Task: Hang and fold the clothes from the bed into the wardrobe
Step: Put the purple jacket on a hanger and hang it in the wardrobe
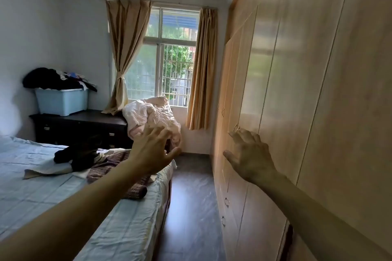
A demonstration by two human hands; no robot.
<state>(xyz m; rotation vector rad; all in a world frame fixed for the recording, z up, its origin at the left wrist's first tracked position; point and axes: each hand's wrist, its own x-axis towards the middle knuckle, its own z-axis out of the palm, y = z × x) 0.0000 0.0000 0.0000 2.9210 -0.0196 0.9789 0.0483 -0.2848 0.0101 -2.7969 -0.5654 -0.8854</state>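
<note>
**Hands.** Left hand (152,150): held out at arm's length above the far corner of the bed (42,197), with fingers spread and thumb out. It holds nothing. Right hand (250,154): reached toward the wardrobe (307,91), palm facing a door, fingers straight and fanned. Its fingertips are just below a ring handle (236,127), and it also holds nothing. Whether the fingertips touch the door cannot be told.

**Wardrobe.** Light wood, running along the right wall. Every door in view is closed.

**Clothes** (84,162). They lie in a loose, unfolded pile on the bed, toward its far end, apart from the wardrobe. A dark garment (70,153) lies on a pale cloth (48,170). A maroon knit (118,167) lies beside them and reaches toward the bed's near edge (part of it is hidden behind the left forearm). The bed sheet is light blue and creased.

**Surroundings.**
- A dark dresser (80,127) stands against the far wall, just beyond the bed.
- On the dresser stands a pale blue bin (61,100), with dark laundry (57,79) heaped on top of it.
- A pink quilt (152,116) is bundled between the dresser and the window (169,59).
- The left curtain (127,53) is tied at the middle. The right curtain (201,70) hangs loose.
- A dark floor (191,207) runs between the bed and the wardrobe.
</note>
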